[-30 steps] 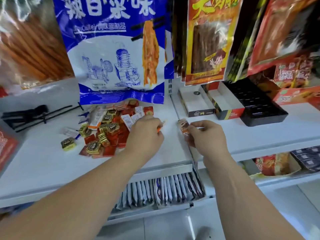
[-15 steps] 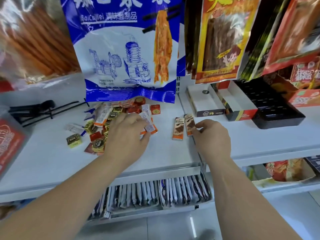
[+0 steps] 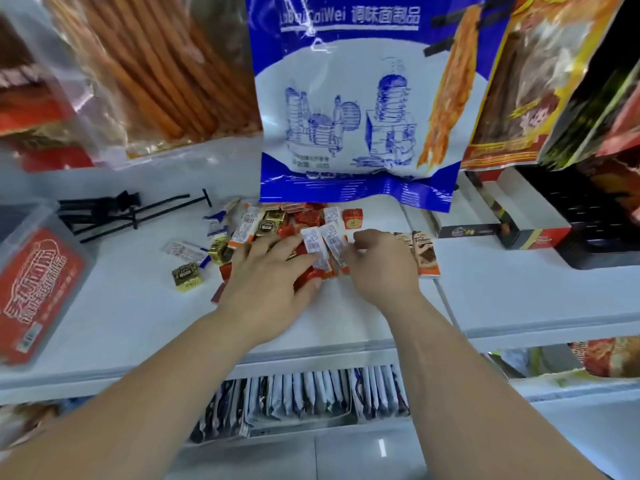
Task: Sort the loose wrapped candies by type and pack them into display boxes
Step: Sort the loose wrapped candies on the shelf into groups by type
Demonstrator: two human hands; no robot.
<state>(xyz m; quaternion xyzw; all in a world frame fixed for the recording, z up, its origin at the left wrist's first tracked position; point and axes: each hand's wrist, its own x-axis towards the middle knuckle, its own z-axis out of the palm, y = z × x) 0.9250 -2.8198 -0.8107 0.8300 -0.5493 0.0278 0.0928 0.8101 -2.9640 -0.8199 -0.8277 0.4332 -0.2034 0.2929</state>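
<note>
Now the right hand point(image 3: 379, 268) has left the two brown bars point(image 3: 425, 252) it was setting down half a second ago and has crossed to the candy pile point(image 3: 304, 216). The bars lie side by side on the shelf point(image 3: 138, 306), just right of that hand, so one type already stands apart from the heap.

The left hand point(image 3: 273, 271) has stayed on the pile, with its fingers straight and spread flat across the red pieces, gripping nothing. Both hands meet at two white sticks point(image 3: 313, 242) that lie label-up on top of the heap. The right hand's fingers are curled against the edge of the nearer stick. Whether they have actually pinched it I cannot tell.

My reading is that the sorting has moved on to a second type. The sticks look like the next to be drawn out, probably to start their own group.

Most candies are unsorted, bunched below the blue bag point(image 3: 346, 98), with a gold cube point(image 3: 187, 277) strayed to the left. The display boxes point(image 3: 465, 231) sit open farther right, well apart from the pile, and I can see no candy packed in them yet.
</note>
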